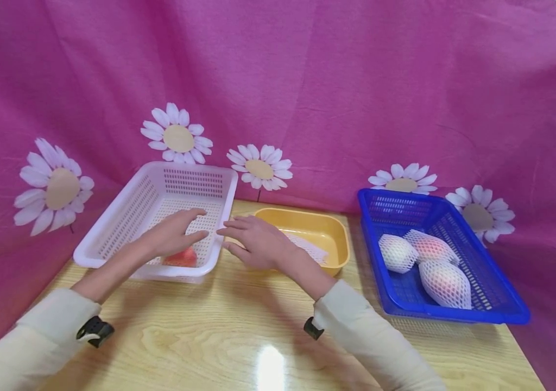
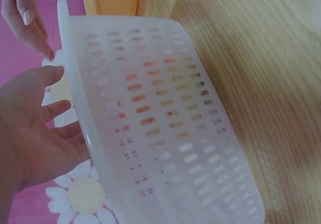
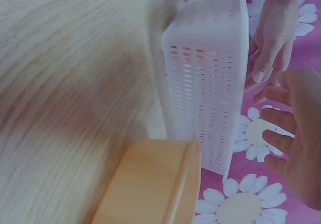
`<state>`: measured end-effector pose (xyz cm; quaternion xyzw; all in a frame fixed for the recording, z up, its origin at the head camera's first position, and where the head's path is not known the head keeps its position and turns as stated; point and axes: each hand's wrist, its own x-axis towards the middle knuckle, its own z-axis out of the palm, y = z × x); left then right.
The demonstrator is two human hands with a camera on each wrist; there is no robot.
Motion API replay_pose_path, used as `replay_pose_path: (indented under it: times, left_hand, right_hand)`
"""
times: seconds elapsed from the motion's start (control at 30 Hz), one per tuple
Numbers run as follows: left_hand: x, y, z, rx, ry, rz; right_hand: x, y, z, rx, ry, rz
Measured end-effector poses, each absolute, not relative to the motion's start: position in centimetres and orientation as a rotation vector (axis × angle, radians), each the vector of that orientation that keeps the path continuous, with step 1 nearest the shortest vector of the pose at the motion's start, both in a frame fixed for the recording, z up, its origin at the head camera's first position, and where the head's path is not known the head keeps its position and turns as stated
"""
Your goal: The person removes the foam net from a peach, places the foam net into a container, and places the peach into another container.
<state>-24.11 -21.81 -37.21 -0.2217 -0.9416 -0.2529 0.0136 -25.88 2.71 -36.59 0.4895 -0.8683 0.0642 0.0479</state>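
Over the white basket (image 1: 112,217) my left hand (image 1: 172,232) hovers, fingers spread and holding nothing. A reddish fruit (image 1: 181,257) lies in that basket, partly hidden beneath the hand; its colour shows through the slots in the left wrist view. My right hand (image 1: 258,239) hangs between the white basket and the yellow tub (image 1: 329,228), fingers loosely extended with nothing in them. In the right wrist view, the right hand (image 3: 296,133) is apart from the basket wall. A white foam net (image 1: 309,247) lies in the yellow tub, partly covered by the right forearm.
On the right stands a blue basket (image 1: 385,304) containing three fruits in white foam nets (image 1: 445,282). A pink curtain (image 1: 307,98) with daisies hangs behind the wooden table (image 1: 200,336). A dark band (image 1: 95,330) is on the left wrist.
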Motion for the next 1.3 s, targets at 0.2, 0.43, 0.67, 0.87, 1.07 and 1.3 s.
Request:
replay_pose_path:
  times: [0.2,0.43,0.67,0.87,1.07,1.3]
  left_hand:
    - [-24.0,-20.3,-36.8,-0.720,-2.911,-0.828]
    - [-24.0,-18.7,-36.3,-0.733,-2.873,-0.832]
    - [-23.7,-17.0,-36.0,-0.725,-2.880,-0.823]
    - [-23.0,-15.3,-35.9,-0.751,-2.912,-0.800]
    - [-22.8,-13.9,-35.6,-0.795,-2.869,-0.737]
    - [-22.8,-12.6,-35.5,-0.836,-2.852,-0.722]
  right_hand:
    - [-25.7,4.0,-35.7,1.448,-2.714,0.149]
    - [-25.8,6.0,-35.4,1.390,-2.724,0.138]
    - [-25.8,7.9,-35.1,1.307,-2.753,0.128]
    - [-25.5,9.6,-34.6,1.202,-2.825,0.140]
    - [-25.4,11.5,-34.0,1.130,-2.854,0.084]
    - [-25.3,13.4,-33.9,1.065,-2.885,0.035]
